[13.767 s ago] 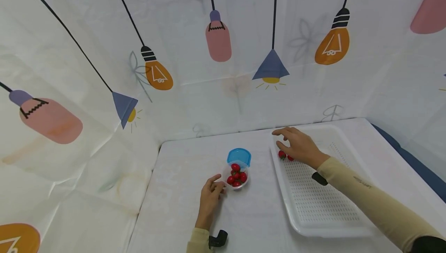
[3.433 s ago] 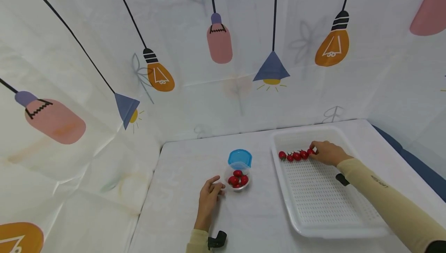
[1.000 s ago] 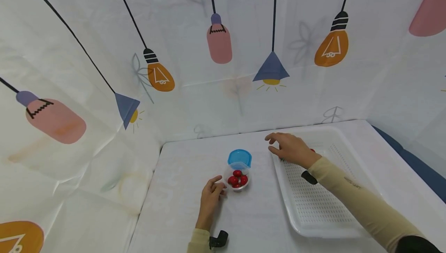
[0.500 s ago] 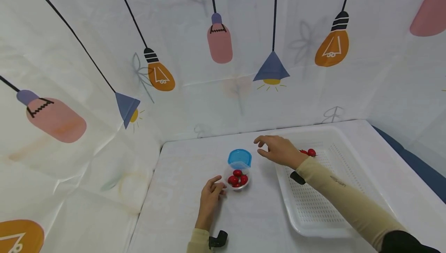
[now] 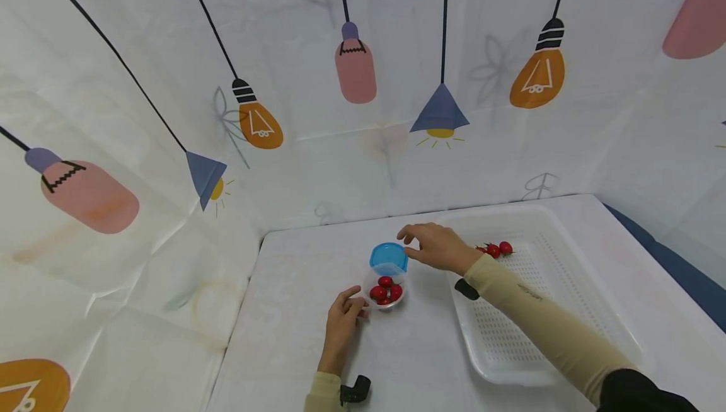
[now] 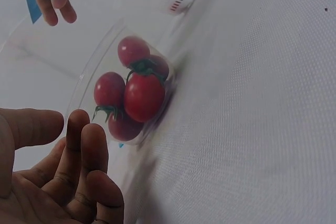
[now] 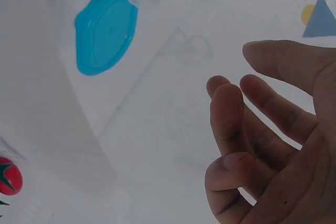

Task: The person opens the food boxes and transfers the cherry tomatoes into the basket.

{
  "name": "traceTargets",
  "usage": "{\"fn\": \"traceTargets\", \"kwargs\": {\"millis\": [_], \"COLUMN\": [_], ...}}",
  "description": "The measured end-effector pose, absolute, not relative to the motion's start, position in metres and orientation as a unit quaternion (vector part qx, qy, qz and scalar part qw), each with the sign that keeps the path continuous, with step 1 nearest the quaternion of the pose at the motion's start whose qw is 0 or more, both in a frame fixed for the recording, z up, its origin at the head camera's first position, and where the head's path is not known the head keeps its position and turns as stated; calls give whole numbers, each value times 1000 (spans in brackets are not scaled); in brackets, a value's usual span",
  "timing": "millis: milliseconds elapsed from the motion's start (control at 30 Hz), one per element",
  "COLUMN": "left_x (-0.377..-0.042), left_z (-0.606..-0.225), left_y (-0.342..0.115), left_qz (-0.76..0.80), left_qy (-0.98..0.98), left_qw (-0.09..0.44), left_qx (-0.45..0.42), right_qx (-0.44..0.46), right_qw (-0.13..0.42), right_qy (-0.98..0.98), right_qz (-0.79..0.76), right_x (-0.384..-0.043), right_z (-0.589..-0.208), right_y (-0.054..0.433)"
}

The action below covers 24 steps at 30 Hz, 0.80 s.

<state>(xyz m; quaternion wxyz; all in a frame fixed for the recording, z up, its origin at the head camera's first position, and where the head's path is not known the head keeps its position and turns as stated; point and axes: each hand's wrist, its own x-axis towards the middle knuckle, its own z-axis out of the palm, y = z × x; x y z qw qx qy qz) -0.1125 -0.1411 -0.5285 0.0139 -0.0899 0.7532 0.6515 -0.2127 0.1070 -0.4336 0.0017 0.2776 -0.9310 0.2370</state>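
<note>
A small clear plastic container [image 5: 401, 303] holds several red cherry tomatoes [image 6: 144, 97], some with green stems. My left hand [image 5: 341, 324] stays at its left side, fingers loosely bent, with the fingertips by the rim; whether they touch it is unclear. My right hand [image 5: 439, 247], fingers parted and slightly bent, hovers between the blue lid [image 5: 388, 256] and the tray, holding nothing in the right wrist view. The lid lies just behind the container. More cherry tomatoes [image 5: 505, 247] sit in the white tray [image 5: 533, 336], partly hidden by my right hand.
The tray is a wide perforated basket with a raised rim, filling the right part of the white-covered table [image 5: 283, 336]. A white printed curtain [image 5: 317, 166] hangs behind the table and on both sides.
Fewer tomatoes are in the container, and the tray's row has grown. My right hand has let go of a tomato there and moved left toward the lid. My left hand has hardly moved.
</note>
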Motion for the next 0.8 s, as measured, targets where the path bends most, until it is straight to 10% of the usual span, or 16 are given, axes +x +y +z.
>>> {"fn": "traceTargets", "kwargs": {"millis": [800], "left_x": [-124], "left_z": [-561], "left_y": [-148], "left_qz": [651], "left_qy": [752], "left_qw": [17], "left_qx": [-97], "right_qx": [320], "right_qw": [-117], "right_qy": [-901], "right_qz": [268], "right_x": [-206], "right_z": [-455], "right_y": [79]}}
